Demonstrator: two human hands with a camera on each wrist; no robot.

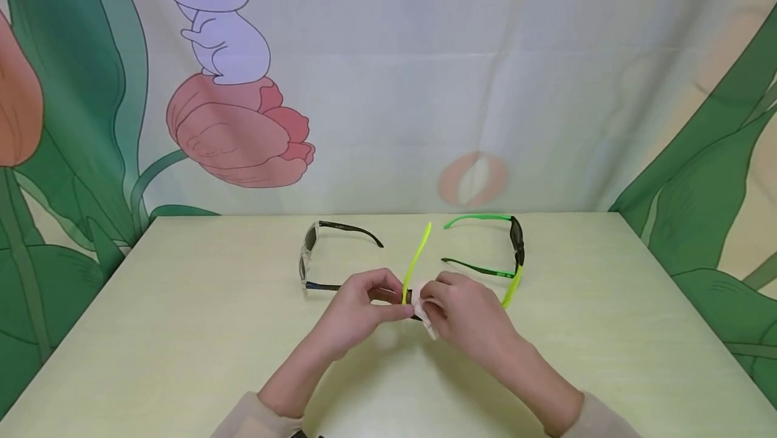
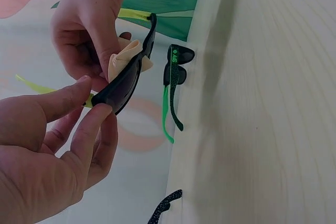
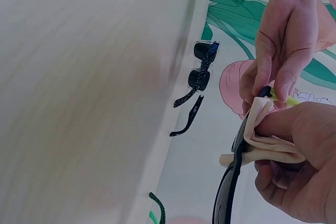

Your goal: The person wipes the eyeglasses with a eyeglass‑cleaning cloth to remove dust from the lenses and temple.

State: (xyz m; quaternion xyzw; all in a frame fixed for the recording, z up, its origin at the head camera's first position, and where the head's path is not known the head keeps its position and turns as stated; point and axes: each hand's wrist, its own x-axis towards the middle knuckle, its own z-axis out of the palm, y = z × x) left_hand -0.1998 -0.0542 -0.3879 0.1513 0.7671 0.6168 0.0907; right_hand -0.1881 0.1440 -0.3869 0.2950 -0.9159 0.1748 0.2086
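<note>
Sunglasses with a black front (image 2: 122,90) and neon-yellow temples (image 1: 416,264) are held up above the table between both hands. My left hand (image 1: 355,306) pinches the front's left end near the hinge, thumb and fingers on either side. Bunched in my right hand (image 1: 472,310) is a cream cloth (image 3: 270,149), pressed against the lens area around the nose bridge. Part of the cloth pokes past the front on its other side. The right fingertips are partly hidden by the cloth and the sunglasses.
Clear-framed sunglasses (image 1: 311,238) with dark temples lie on the table (image 1: 200,316) at the left, behind my left hand. Black sunglasses with green temples (image 1: 516,235) lie at the right, beyond my right hand. A printed curtain (image 1: 388,87) hangs along the table's far edge.
</note>
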